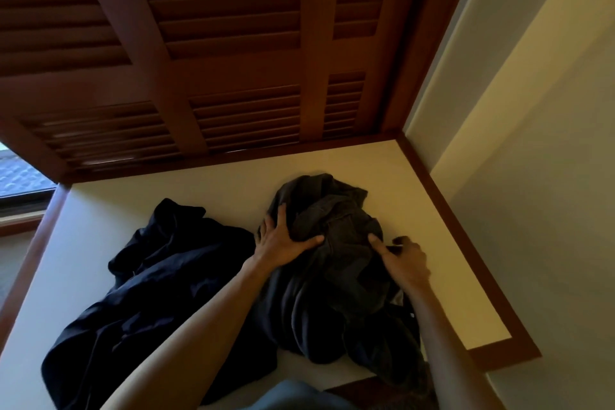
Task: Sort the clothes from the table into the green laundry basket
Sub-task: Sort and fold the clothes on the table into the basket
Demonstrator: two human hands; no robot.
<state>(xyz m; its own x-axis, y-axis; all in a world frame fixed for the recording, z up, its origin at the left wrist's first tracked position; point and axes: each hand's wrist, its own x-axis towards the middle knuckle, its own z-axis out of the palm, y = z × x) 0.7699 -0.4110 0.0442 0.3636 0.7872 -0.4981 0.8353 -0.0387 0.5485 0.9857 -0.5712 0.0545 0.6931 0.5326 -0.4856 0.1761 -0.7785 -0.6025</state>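
Observation:
A crumpled dark grey garment [336, 263] lies in a heap on the right half of the white table [216, 196]. My left hand [283, 236] presses on its left side with fingers spread and thumb dug into the cloth. On the heap's right side my right hand [404, 260] pinches a fold of the same fabric. A dark navy garment [156, 283] is spread flat on the table to the left, untouched. No green laundry basket is in view.
The table has a brown wooden rim [466, 236] and stands in a corner. Brown louvered shutters [216, 43] rise behind it, a pale wall [532, 176] is on the right, and a window [20, 176] shows at far left.

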